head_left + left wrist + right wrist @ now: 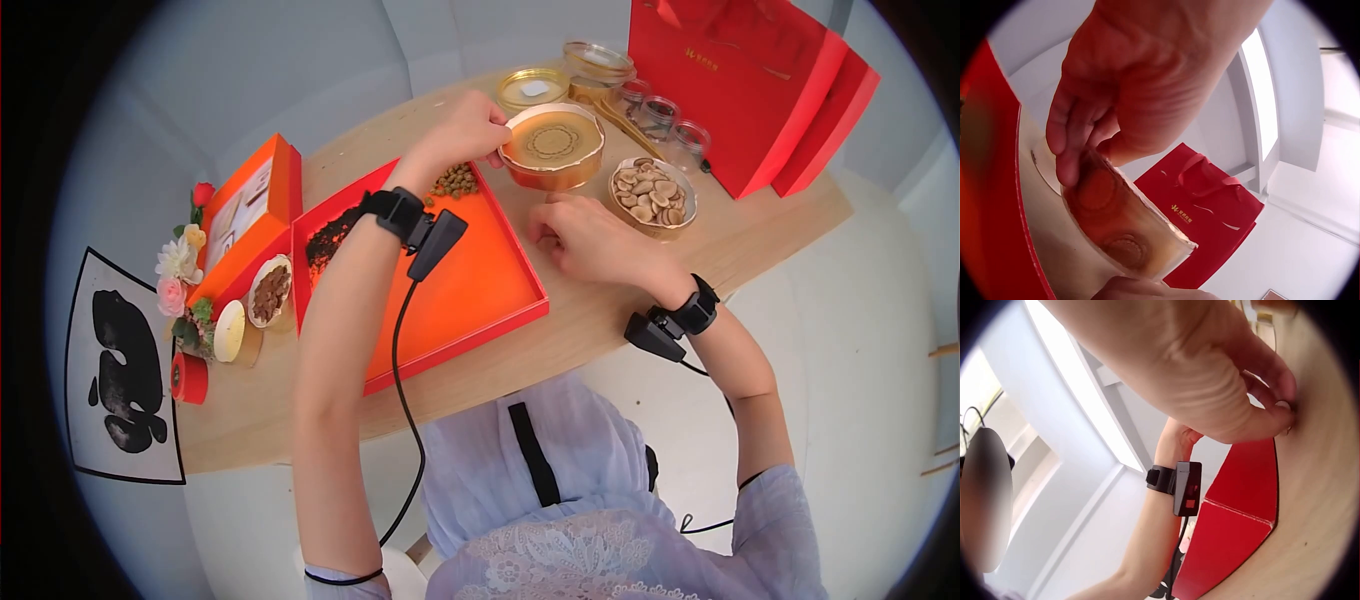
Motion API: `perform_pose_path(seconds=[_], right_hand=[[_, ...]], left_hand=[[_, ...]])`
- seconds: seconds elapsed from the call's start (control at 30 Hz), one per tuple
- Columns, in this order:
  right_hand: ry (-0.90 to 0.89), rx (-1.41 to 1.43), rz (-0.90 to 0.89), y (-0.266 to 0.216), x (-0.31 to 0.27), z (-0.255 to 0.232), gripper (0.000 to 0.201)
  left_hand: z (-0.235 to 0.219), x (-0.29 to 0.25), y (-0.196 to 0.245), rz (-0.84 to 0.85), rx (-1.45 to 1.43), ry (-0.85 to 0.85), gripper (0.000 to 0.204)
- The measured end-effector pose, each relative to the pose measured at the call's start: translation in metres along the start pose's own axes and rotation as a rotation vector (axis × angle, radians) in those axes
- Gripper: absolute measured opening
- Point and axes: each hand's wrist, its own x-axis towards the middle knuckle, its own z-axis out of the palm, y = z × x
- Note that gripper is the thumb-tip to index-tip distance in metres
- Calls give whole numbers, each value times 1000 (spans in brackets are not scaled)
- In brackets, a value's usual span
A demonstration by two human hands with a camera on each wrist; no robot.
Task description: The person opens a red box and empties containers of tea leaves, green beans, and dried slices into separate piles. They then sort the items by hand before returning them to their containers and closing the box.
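In the head view my left hand point(470, 132) pinches the left rim of a gold-sided round bowl point(553, 150) with a ring pattern on its bottom. The left wrist view shows this bowl point(1129, 219) tilted, thumb and fingers at its rim. My right hand point(600, 240) is low over the table, just in front of the bowl. Thumb and fingertips point(1285, 412) come together right at the tabletop, fingers bent; I cannot tell whether something small is between them. Beside it stands a bowl of pale dried slices point(652, 195).
A red-rimmed orange tray point(465, 270) holds dark bits and round greenish pieces. Lidded jars point(598, 62), small glass jars point(690, 140) and red gift bags point(735, 85) stand behind. At left are an orange box point(245, 215), flowers point(180, 260) and small tubs point(235, 332).
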Motion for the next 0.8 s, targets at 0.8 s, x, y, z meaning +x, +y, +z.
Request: perform_pose_path(seconds=[0.8], right_hand=[[219,-519,216,57,-17,-69,26]], left_hand=[[18,14,-39,134,533,232,18]])
